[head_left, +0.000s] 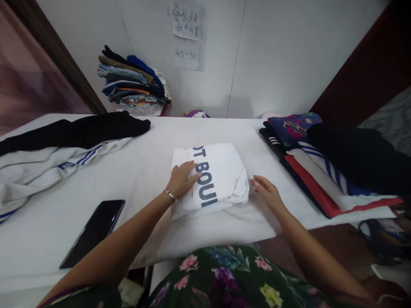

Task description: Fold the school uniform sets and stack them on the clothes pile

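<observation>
A white garment [226, 171] with large dark lettering lies folded into a compact bundle in the middle of the white-covered table [154, 179]. My left hand [183, 179] rests flat on its left side, fingers stretched over the letters. Just off the bundle's right edge is my right hand [266, 190], fingers apart and slightly bent, with nothing in it. The garment's right end looks rounded and a bit loose, with creases at the lower right corner.
A dark tablet or phone [93, 233] lies at the left front. Behind it are a black garment [77, 130] and a white one with blue stripes [64, 171]. Folded clothes [321, 171] are stacked at right; another pile [135, 81] stands against the wall beyond the table.
</observation>
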Motion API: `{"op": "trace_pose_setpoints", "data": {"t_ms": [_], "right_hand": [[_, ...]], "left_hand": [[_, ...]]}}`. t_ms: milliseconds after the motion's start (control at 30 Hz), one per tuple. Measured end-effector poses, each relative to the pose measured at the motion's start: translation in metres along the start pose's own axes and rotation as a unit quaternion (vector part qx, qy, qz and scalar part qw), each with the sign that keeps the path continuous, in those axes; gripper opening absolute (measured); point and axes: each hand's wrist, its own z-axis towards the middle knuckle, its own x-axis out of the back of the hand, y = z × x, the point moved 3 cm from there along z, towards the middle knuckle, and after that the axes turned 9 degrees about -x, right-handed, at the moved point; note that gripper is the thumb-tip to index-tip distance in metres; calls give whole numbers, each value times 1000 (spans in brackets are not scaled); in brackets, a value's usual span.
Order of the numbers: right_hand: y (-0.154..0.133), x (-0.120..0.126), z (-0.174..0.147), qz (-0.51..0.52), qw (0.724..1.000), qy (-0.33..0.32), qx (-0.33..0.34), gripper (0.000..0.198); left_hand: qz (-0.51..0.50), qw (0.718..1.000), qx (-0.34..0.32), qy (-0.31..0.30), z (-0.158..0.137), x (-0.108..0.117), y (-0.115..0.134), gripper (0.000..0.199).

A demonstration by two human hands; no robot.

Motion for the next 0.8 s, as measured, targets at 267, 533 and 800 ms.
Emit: {"op": "trace_pose_setpoints", "data": {"t_ms": [267, 533, 800], "right_hand": [[-5, -25, -44, -214, 972, -31, 91, 71], [-9, -31, -35, -327, 914, 32, 238, 43], [-9, -29, -34, -201, 973, -27, 106, 61]], "left_hand": [[76, 972, -223, -20, -37, -8, 71, 43], [62, 983, -172, -12, -33, -7, 61, 36], [16, 996, -87, 7, -38, -5, 55, 37]]}}
